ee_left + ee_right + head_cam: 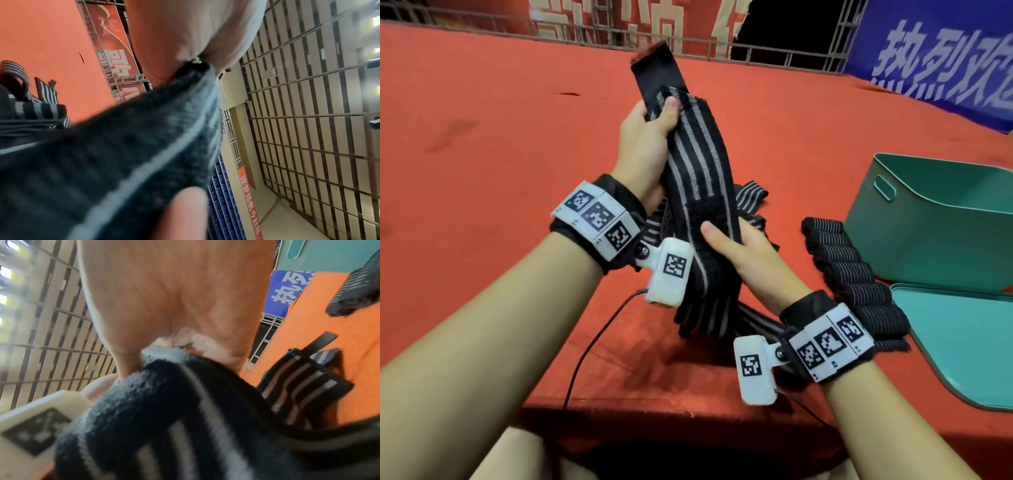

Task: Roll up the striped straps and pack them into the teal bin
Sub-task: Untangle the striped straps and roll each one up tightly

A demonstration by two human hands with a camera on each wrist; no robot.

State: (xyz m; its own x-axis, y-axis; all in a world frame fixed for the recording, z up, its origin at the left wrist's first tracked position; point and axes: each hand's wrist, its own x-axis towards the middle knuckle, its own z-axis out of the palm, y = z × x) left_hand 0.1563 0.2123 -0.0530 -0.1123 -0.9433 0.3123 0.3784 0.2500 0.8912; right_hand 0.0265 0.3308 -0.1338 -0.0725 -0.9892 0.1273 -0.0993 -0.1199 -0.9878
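Setting: red-carpeted platform (482, 120), metal railing and red and blue banners behind; seen from beside the person.
Left grip: left hand (645, 147) curled round the upper part of the striped strap (695, 164), thumb pressed across its face; the plain black end sticks up past the fist.
Right grip: right hand (743, 250) clasps the same strap lower down, thumb on front, fingers hidden behind; the tail hangs below the hand, toward the person.
Why held so: strap is drawn fairly straight between the two hands, likely to flatten it and find an end before rolling starts. My guess only.
Wrist views: both blurred; cloth fills each, fingers wrapped tight on it.
Loose pile: unrolled straps (751, 197) heaped on the carpet, left of the teal bin (928, 219) and under the hands.
Rolled stock: row of rolled straps (849, 270) lies just left of the bin, beside its lid (962, 335), not yet packed.
Bin: stands open on the carpet; what shows of its inside holds nothing, floor hidden.
Stage: rolling mid-batch, packing not begun, by my reading.
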